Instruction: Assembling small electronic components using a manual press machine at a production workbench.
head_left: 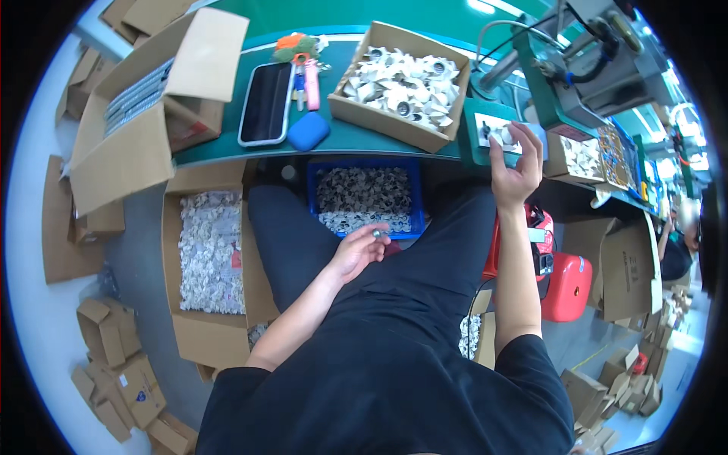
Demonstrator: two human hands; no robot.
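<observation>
One small metallic piece (380,234) sits pinched at the fingertips of my left hand (356,254), low over my lap; something that little seems to ask for only a light grip. My right hand (521,168) is raised well apart from it, thumb and forefinger curved around a white piece (506,136) at the pale plate (484,123) of the green machine (553,91). Whether those tips squeeze it or merely brush it, I cannot tell; coming at it from two sides probably helps me steady it.

Just left of my right fingers, the open cardboard box (385,126) of white parts stands on the green table (345,144), I suppose to keep the reach short. Ahead of my left fingertips, between my knees, a blue tray (416,201) holds dark and white parts, likely tucked there to be handy from my lap. Farther out, left of that hand, a floor carton (208,337) is full of white bits. The phone (267,102) lies beyond my left fingers, presumably out of the way.
</observation>
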